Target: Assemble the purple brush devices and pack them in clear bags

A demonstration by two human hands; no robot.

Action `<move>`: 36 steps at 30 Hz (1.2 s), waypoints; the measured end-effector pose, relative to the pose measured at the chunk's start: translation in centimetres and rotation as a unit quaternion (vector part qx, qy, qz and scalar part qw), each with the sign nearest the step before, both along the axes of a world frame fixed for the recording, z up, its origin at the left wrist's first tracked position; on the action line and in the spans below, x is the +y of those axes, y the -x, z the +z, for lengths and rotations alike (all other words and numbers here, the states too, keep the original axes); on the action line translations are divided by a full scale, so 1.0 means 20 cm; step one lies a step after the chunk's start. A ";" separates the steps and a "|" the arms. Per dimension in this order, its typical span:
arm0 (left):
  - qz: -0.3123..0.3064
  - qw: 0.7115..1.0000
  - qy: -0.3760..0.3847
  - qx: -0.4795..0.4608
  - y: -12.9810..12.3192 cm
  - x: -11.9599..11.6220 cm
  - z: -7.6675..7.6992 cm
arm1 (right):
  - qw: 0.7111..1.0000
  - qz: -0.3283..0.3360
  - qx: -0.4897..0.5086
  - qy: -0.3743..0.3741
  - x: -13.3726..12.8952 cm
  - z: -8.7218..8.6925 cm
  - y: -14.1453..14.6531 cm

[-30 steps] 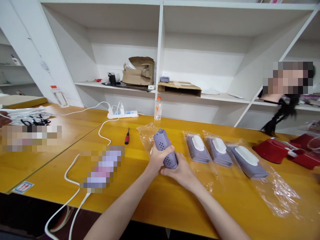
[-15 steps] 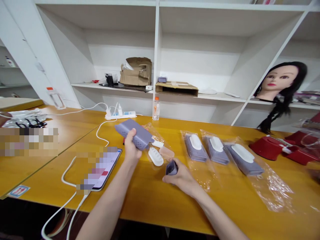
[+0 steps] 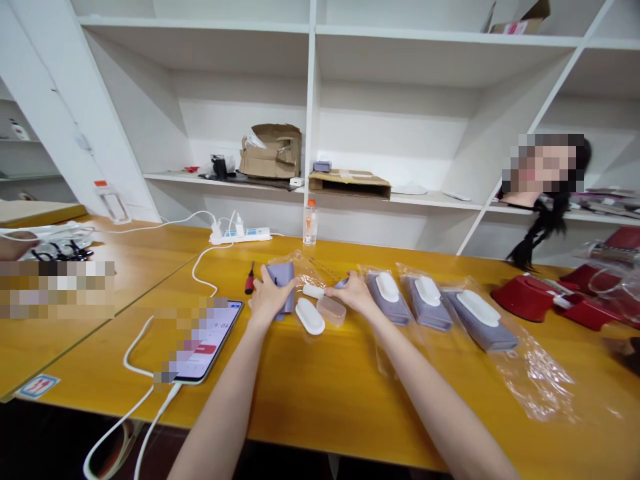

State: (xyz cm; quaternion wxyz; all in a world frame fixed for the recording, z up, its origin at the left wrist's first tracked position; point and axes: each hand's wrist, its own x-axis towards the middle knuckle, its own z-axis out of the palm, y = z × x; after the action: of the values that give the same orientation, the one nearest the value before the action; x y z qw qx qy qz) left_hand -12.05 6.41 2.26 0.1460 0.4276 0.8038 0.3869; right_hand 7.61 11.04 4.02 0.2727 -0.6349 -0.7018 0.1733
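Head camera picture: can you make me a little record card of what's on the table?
Left hand: on a purple case
Right hand: reaching toward a small white piece
Next to them: white oval piece, pinkish block
Also there: three bagged purple cases, red screwdriver, phone
Table: yellow

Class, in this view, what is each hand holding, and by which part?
Left hand covers the lower end of a lilac rectangular case; right hand touches a small lilac piece. Neither grip is clear.
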 end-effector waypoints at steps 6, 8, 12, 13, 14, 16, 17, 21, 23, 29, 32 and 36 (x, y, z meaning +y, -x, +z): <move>0.005 0.996 0.042 0.076 -0.07 0.02 -0.04 | 0.998 0.021 -0.057 0.035 0.10 -0.08 0.05; -0.003 0.995 0.050 0.082 -0.07 0.02 -0.05 | 0.996 0.036 -0.065 0.043 0.11 -0.10 0.04; -0.013 0.995 0.036 0.096 -0.08 0.01 -0.05 | 0.994 0.069 -0.068 0.053 0.13 -0.12 0.02; -0.016 0.994 0.025 0.103 -0.09 0.01 -0.04 | 0.993 0.078 -0.068 0.054 0.13 -0.13 0.01; -0.019 0.993 0.012 0.112 -0.09 0.01 -0.04 | 0.992 0.087 -0.068 0.055 0.13 -0.13 0.01; -0.028 0.990 -0.020 0.135 -0.12 0.00 -0.03 | 0.992 0.099 -0.066 0.050 0.12 -0.13 0.01; -0.035 0.988 -0.036 0.149 -0.13 -0.01 -0.03 | 0.992 0.102 -0.064 0.044 0.11 -0.12 0.01; -0.099 0.965 -0.093 0.224 -0.22 -0.06 -0.04 | 0.992 0.115 -0.043 0.003 0.08 -0.05 -0.01; -0.171 0.946 -0.105 0.253 -0.28 -0.09 -0.06 | 0.992 0.124 -0.029 -0.024 0.03 0.01 -0.05; -0.416 0.852 -0.184 0.259 -0.45 -0.20 -0.09 | 0.985 0.146 0.005 -0.093 -0.36 0.20 -0.37; -0.499 0.810 -0.201 0.235 -0.50 -0.25 -0.08 | 0.975 0.180 -0.125 0.031 -0.60 0.17 -0.52; -0.540 0.793 -0.194 0.205 -0.54 -0.28 -0.05 | 0.955 0.080 -0.281 0.049 -0.74 -0.03 -0.57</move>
State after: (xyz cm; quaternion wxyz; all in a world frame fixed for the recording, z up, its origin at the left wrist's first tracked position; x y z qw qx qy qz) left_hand -1.24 0.72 1.18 0.0773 0.8807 0.3615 0.2963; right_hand 19.05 -3.85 3.51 0.0181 -0.6125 -0.7891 0.0436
